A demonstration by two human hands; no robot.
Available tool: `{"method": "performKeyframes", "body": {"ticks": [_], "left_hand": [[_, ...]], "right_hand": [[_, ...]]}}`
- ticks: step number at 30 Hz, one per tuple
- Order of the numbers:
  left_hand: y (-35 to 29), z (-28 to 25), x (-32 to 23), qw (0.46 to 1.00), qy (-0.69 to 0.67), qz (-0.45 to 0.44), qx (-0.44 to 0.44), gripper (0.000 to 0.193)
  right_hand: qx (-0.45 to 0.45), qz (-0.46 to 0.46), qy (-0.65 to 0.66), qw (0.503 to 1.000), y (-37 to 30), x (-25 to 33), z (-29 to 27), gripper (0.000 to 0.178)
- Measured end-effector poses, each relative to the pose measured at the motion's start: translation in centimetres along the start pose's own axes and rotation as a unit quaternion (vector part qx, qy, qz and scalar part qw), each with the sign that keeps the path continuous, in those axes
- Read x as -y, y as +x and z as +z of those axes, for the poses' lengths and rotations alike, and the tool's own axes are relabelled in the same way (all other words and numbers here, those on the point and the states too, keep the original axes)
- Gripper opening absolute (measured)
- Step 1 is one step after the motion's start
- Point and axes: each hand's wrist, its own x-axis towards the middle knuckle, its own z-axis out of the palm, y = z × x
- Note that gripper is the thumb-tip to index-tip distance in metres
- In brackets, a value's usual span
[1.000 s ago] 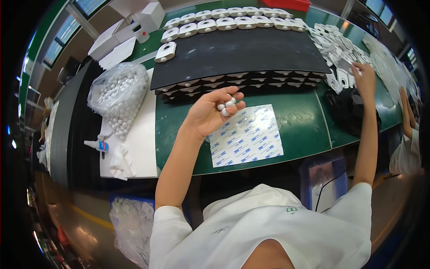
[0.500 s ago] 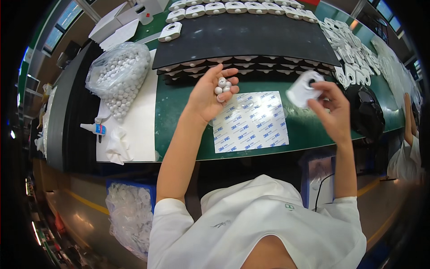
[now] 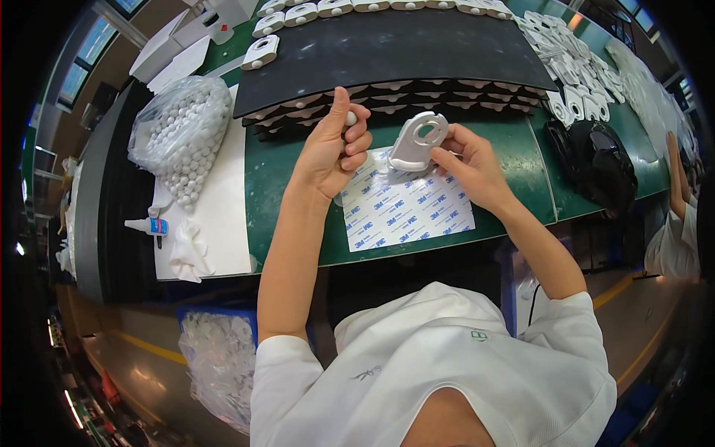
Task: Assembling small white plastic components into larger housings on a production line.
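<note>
My left hand (image 3: pixel 333 149) is closed around small white balls. One white ball (image 3: pixel 351 118) shows between its thumb and forefinger; the fingers hide the others. To its right, my right hand (image 3: pixel 473 165) pinches a white plastic part (image 3: pixel 421 140) by its edge. That part is flat and rounded with a ring-shaped hole, tilted, and held above a sheet (image 3: pixel 406 216) with blue print on the green table (image 3: pixel 514 153). The two hands are apart.
A clear bag of white balls (image 3: pixel 182 134) lies at left on white paper, near a glue bottle (image 3: pixel 149 226) and a crumpled white cloth (image 3: pixel 191 251). Stacked black boards (image 3: pixel 395 56) carry rows of white parts. A pile of white parts (image 3: pixel 573 71) and a black bag (image 3: pixel 596 160) are at right.
My left hand has closed over the balls, with one now at its thumb. My right hand has brought the white part left and turned it, over the printed sheet.
</note>
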Motion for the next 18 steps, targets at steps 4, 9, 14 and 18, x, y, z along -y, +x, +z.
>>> {"method": "performKeyframes", "body": {"ticks": [4, 9, 14, 18], "left_hand": [[-0.32, 0.74, 0.16, 0.999, 0.038, 0.025, 0.0, 0.039], [-0.27, 1.01, 0.41, 0.997, 0.05, 0.05, 0.036, 0.037], [0.04, 0.58, 0.6, 0.996, 0.063, 0.068, 0.003, 0.035], [-0.02, 0.64, 0.57, 0.996, 0.071, 0.059, -0.013, 0.029]], "right_hand": [[-0.014, 0.001, -0.046, 0.999, -0.07, -0.07, 0.58, 0.015], [-0.009, -0.028, -0.1, 0.995, 0.06, -0.39, 0.74, 0.015], [-0.021, -0.033, -0.126, 0.991, 0.0, -0.32, 0.66, 0.014], [-0.027, -0.031, -0.103, 0.994, -0.15, -0.14, 0.65, 0.014]]}}
